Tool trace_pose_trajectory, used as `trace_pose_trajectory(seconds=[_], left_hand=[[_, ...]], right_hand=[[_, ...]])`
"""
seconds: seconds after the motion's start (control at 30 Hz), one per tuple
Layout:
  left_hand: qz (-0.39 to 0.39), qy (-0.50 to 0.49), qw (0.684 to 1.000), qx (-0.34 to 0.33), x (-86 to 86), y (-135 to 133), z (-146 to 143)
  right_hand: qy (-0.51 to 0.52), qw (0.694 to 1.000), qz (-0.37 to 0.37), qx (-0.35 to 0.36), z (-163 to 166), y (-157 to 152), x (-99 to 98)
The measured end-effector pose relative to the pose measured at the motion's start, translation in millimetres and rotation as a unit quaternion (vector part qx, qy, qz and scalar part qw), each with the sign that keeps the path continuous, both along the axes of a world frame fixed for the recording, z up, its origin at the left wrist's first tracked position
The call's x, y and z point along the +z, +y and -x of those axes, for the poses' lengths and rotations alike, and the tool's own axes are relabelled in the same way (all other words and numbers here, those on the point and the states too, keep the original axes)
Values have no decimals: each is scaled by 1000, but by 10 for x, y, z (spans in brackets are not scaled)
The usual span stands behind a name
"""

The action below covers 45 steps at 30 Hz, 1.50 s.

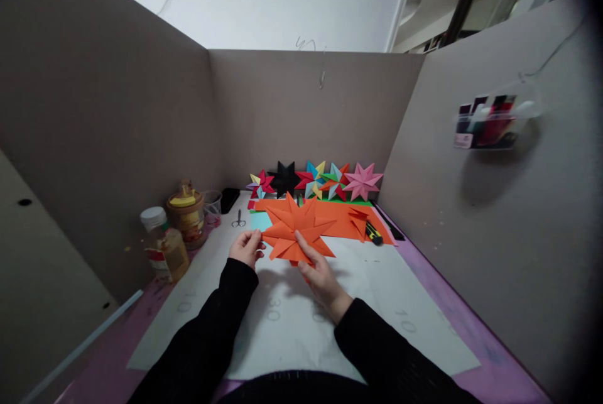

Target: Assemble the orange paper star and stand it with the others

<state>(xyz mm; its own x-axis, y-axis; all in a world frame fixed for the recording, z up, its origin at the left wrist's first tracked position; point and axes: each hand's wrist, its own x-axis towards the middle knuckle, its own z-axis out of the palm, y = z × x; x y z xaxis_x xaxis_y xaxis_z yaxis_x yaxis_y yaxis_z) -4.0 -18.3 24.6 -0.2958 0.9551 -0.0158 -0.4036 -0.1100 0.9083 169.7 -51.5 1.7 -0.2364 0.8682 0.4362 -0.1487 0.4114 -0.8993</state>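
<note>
An orange folded-paper star (pixel 298 226) with several points is held up above the table, its face towards me. My left hand (pixel 247 248) pinches the tip of its left point between thumb and fingers. From the lower right, my right hand (pixel 320 275) grips the star, thumb lying on its front near the centre and fingers behind. Those fingers are mostly hidden by the paper. Behind the star lie orange paper sheets (pixel 325 209), and a smaller folded orange piece (pixel 358 223) rests on them at the right.
Finished paper stars, including a black one (pixel 285 179) and a pink one (pixel 363 181), lean along the back wall. A yellow-black cutter (pixel 374 234) lies right, scissors (pixel 239 220) left. A glue bottle (pixel 164 245), a brown jar (pixel 187 215) and a clear cup (pixel 213 204) stand by the left wall.
</note>
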Motion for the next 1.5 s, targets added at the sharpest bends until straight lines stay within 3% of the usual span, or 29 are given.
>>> trace_pose_trajectory(seconds=[0.3,0.73,1.0,1.2,1.5], left_hand=[[21,-16,997,-67,-11,-17,-27],[15,-44,999,-20,-10,54,61],[42,-104,993,-26,38,38,70],[71,-118,990,7,67,56,105],[60,-104,991,-50,-16,81,154]], right_hand=[[-1,1000,-5,2,-4,2,-3],[-6,1000,-18,-3,-59,22,7],[-48,998,-47,-12,-98,11,41],[-62,996,-58,-17,-108,10,47],[-45,998,-33,-33,-106,16,51]])
